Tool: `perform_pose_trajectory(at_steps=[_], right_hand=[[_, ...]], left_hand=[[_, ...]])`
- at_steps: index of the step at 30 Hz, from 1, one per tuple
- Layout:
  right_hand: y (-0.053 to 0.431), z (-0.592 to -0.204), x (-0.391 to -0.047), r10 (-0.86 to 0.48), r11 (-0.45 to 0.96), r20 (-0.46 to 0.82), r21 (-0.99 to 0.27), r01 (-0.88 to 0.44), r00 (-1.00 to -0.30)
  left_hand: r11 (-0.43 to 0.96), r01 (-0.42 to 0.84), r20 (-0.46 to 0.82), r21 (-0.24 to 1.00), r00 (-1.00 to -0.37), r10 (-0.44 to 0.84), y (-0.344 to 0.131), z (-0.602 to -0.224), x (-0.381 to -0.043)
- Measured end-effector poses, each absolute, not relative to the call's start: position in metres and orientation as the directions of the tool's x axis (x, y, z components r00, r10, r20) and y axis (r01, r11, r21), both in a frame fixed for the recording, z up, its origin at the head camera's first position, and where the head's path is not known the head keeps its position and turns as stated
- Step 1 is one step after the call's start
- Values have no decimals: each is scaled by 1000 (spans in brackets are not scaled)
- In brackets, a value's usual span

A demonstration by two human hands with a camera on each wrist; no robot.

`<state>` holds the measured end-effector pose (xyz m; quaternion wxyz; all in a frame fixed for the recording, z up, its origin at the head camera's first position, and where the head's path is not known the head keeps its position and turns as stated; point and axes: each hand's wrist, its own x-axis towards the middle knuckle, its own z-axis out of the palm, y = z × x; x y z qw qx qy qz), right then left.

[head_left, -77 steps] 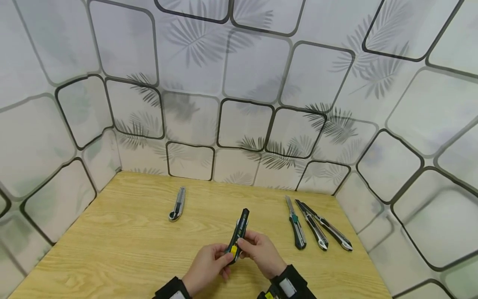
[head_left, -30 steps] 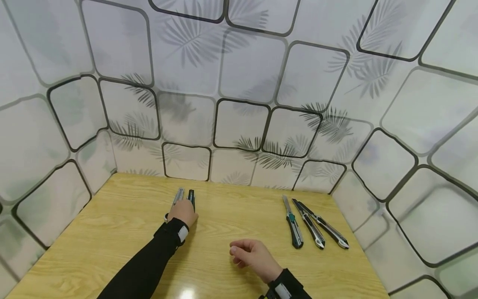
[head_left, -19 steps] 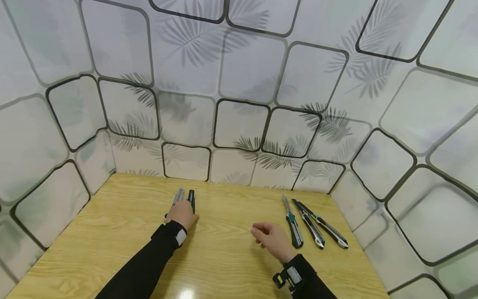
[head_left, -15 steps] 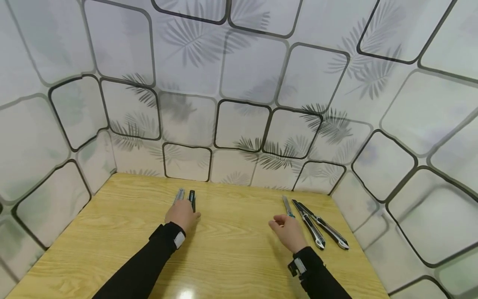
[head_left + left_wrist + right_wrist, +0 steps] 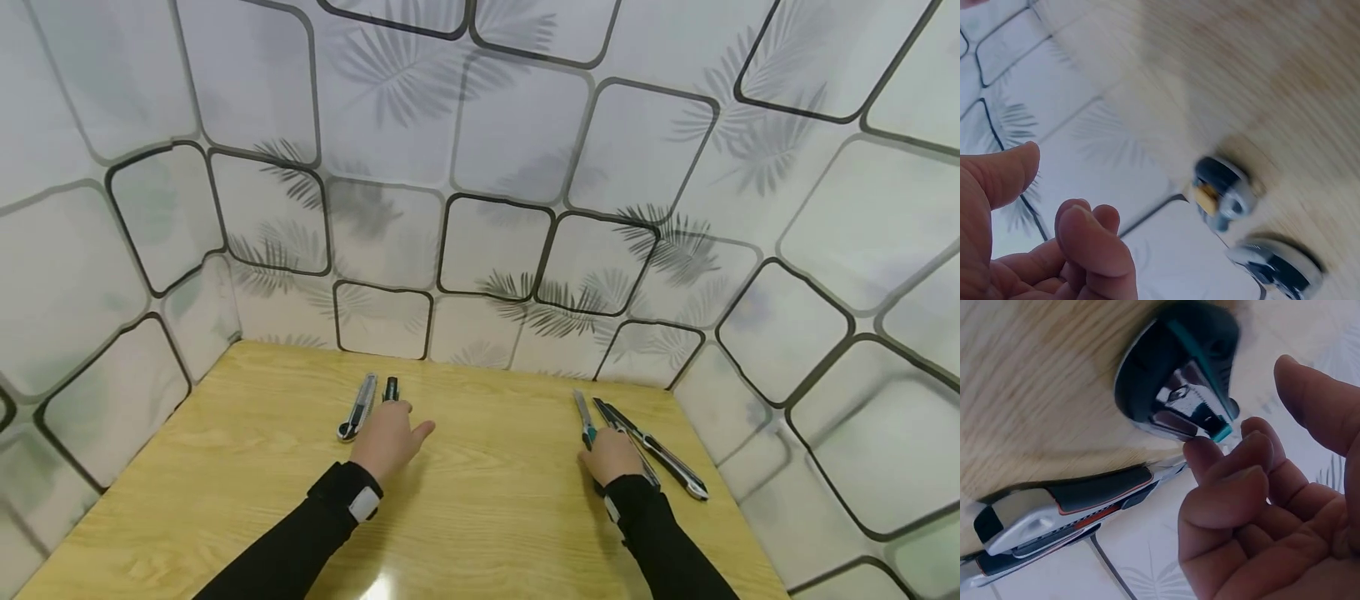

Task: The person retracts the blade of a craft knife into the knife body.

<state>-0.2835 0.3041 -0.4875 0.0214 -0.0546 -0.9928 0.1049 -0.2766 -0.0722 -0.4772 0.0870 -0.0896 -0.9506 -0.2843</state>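
In the head view my left hand (image 5: pixel 385 442) is over the near end of a black utility knife (image 5: pixel 391 389), covering most of it. The left wrist view shows that hand apart from the knife's yellow-slider end (image 5: pixel 1222 194), thumb and fingers separated and holding nothing. A silver-and-black utility knife (image 5: pixel 362 406) lies just left of it. On the right, my right hand (image 5: pixel 611 456) reaches over a black-and-green utility knife (image 5: pixel 584 417), hiding much of its handle. In the right wrist view its fingertips are right at the green slider (image 5: pixel 1221 432), with the thumb spread away.
Two more black-and-silver utility knives lie to the right; the outer knife (image 5: pixel 671 467) shows fully, while the inner is partly covered by my right hand. The wooden table (image 5: pixel 480 500) ends at a patterned curtain (image 5: pixel 495 250) behind and at both sides.
My left hand set the black knife beside the silver one and has now let go, drawing back slightly. My right hand moved right and forward to the black-and-green knife.
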Motion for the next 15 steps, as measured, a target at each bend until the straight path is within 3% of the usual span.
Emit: perform_pose_trajectory(at_steps=[5, 15], right_hand=[[308, -492, -288, 158, 973, -19, -165, 159, -987], [307, -495, -290, 145, 960, -63, -232, 156, -987]], left_hand=[[783, 278, 247, 557, -955, 163, -58, -475, -261], [696, 313, 196, 647, -950, 245, -41, -472, -236]])
